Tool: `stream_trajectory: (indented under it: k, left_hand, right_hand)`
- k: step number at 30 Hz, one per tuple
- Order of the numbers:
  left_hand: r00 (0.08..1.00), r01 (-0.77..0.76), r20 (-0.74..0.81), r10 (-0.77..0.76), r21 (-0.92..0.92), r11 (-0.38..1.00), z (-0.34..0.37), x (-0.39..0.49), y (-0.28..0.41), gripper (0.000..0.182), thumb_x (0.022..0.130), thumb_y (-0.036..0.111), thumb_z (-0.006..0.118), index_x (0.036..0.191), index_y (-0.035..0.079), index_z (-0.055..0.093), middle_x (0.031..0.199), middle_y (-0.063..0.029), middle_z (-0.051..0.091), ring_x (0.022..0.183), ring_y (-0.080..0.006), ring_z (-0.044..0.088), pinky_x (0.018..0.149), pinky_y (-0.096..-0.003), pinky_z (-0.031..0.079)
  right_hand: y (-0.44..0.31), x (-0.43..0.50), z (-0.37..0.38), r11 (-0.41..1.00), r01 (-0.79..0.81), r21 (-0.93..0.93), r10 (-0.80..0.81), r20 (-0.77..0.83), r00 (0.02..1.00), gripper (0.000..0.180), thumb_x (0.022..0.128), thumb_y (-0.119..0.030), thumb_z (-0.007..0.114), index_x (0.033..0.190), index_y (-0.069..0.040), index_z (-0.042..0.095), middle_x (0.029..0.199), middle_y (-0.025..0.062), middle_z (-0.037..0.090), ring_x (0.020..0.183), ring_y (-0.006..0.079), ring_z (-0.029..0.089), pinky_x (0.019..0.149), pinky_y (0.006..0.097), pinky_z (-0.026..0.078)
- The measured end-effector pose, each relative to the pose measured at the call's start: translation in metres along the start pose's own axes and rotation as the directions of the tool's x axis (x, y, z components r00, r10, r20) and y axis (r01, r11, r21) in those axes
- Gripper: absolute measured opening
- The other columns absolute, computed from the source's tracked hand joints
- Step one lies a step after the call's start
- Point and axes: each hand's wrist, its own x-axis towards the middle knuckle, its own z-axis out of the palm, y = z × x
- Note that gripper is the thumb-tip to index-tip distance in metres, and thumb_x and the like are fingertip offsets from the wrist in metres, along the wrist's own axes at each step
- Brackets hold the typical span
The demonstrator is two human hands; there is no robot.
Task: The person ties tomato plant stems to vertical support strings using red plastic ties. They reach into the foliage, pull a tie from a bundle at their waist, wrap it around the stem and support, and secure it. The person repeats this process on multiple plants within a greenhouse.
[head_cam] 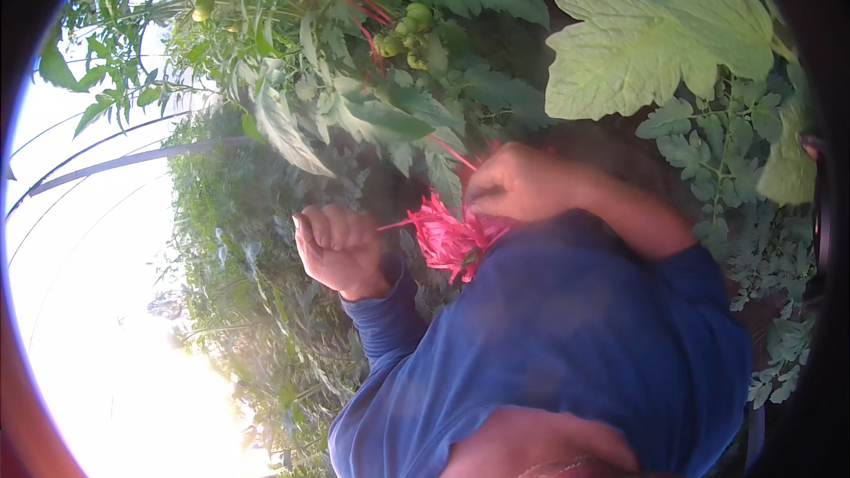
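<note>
A bundle of pink-red plastic twine strips (448, 239) hangs in front of my blue shirt, at the middle of the view. My right hand (521, 182) is at its upper right edge, fingers bent and pinched on the twine. From the plant above, a taut red strand (453, 151) runs down to this hand. To the left of the bundle, my left hand (340, 245) is curled into a fist with the knuckles up. A short straight strand (395, 224) stretches from the bundle to the fist, its end hidden there.
Leafy tomato plants (392, 109) rise close before me, with a cluster of green tomatoes (408, 33) and red twine (364, 20) around a stem. One large leaf (664, 40) hangs near at upper right. Hoops and a bar (133, 162) of a greenhouse frame cross the bright left side.
</note>
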Motion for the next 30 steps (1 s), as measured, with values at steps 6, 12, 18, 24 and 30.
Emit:
stream_trajectory:
  k: [6, 12, 18, 24, 30]
  left_hand:
    - [0.988, -0.139, -0.043, 0.147, 0.145, 0.980, -0.009, 0.014, 0.038, 0.043, 0.109, 0.034, 0.036, 0.071, 0.015, 0.038, 0.057, 0.0034, 0.029, 0.046, -0.0098, 0.023, 0.043, -0.0281, 0.022]
    - [0.943, 0.006, -0.279, 0.183, 0.561, 0.828, -0.047, 0.041, 0.023, 0.040, 0.108, 0.034, 0.044, 0.074, 0.013, 0.046, 0.058, 0.0048, 0.037, 0.046, -0.0067, 0.029, 0.042, -0.0252, 0.022]
    - [0.952, 0.129, -0.276, 0.135, 0.759, 0.638, -0.093, 0.098, -0.032, 0.020, 0.098, 0.023, 0.068, 0.107, 0.005, 0.066, 0.072, 0.0064, 0.057, 0.052, -0.0016, 0.041, 0.044, -0.0214, 0.026]
    - [0.985, 0.060, 0.125, -0.115, 0.374, 0.925, -0.097, 0.201, -0.067, 0.024, 0.095, 0.014, 0.065, 0.115, 0.000, 0.063, 0.102, -0.0069, 0.069, 0.084, -0.0159, 0.067, 0.070, -0.0303, 0.055]
    - [0.962, 0.151, 0.020, -0.271, 0.790, 0.594, -0.109, 0.242, -0.102, 0.027, 0.095, 0.023, 0.069, 0.116, 0.006, 0.067, 0.100, -0.0023, 0.068, 0.077, -0.0109, 0.061, 0.063, -0.0261, 0.046]
  right_hand:
    - [-0.017, -0.037, -0.042, 0.928, -0.364, 0.082, 0.372, -0.153, 0.915, 0.012, 0.087, -0.010, 0.073, 0.091, 0.001, 0.073, 0.079, 0.0050, 0.071, 0.066, 0.0094, 0.064, 0.060, 0.0274, 0.052]
    - [0.011, -0.045, -0.076, 0.942, -0.123, 0.311, 0.280, -0.530, 0.801, 0.009, 0.094, -0.009, 0.069, 0.095, 0.000, 0.070, 0.079, 0.0021, 0.068, 0.058, 0.0068, 0.058, 0.051, 0.0214, 0.045]
    - [0.057, 0.051, -0.103, 0.918, -0.124, -0.378, -0.248, -0.787, 0.564, 0.021, 0.097, -0.017, 0.068, 0.107, 0.001, 0.071, 0.091, 0.0025, 0.070, 0.079, 0.0079, 0.062, 0.072, 0.0225, 0.049]
    - [0.051, 0.197, -0.119, 0.963, -0.086, -0.255, -0.112, -0.670, 0.734, 0.026, 0.090, -0.024, 0.072, 0.108, -0.005, 0.073, 0.091, 0.0068, 0.073, 0.085, 0.0148, 0.067, 0.076, 0.0318, 0.052]
    - [0.057, 0.252, -0.103, 0.950, -0.255, -0.181, 0.048, -0.721, 0.691, 0.034, 0.080, -0.036, 0.074, 0.106, -0.014, 0.076, 0.092, 0.0074, 0.073, 0.089, 0.0314, 0.070, 0.078, 0.0443, 0.054]
